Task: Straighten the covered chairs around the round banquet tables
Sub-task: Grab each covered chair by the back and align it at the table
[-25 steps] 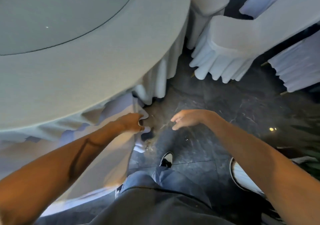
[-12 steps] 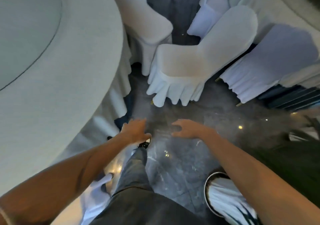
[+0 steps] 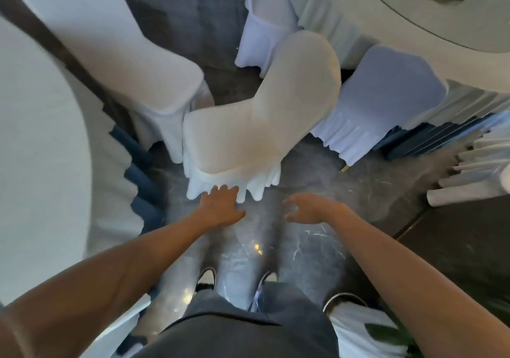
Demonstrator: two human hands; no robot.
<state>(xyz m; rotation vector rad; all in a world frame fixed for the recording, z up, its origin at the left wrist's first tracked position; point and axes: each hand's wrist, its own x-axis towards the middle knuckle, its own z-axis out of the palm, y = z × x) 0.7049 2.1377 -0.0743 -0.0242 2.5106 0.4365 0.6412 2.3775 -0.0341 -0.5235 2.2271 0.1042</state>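
Left hand (image 3: pixel 220 206), fingers spread, reaching at the front skirt of the white fabric-covered chair (image 3: pixel 248 126) at frame centre, contact uncertain; right hand (image 3: pixel 309 208) apart, curled loosely, empty. Chair likely light, rigid under a soft, slipping cover — best gripped by seat edge or backrest. Dark polished marble floor (image 3: pixel 358 192); grey-clothed round banquet tables upper right (image 3: pixel 469 62) and left (image 3: pixel 41 164) — tight quarters.
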